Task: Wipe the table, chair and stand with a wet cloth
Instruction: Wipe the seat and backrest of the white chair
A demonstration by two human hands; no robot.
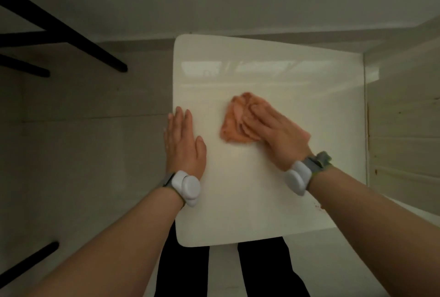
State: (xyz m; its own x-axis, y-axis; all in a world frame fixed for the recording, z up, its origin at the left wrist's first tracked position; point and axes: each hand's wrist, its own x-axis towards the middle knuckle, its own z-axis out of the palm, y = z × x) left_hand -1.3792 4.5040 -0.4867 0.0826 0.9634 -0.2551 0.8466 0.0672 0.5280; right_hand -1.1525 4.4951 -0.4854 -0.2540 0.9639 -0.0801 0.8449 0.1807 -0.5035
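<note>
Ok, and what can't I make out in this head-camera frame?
Head view:
Table base: hidden under the white tabletop.
Part of the orange cloth: covered by the right hand pressing on it; wetness not visible.
At left, black legs: cut off by the frame edge; chair or stand unclear.
Near the tabletop's right edge, reddish specks: too small.

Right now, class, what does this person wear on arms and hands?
No sleeves or gloves. Behind the left hand sits a rounded, pale grey left wrist device on a grey strap; the right hand has a matching right wrist device, its strap showing a greenish tab.
</note>
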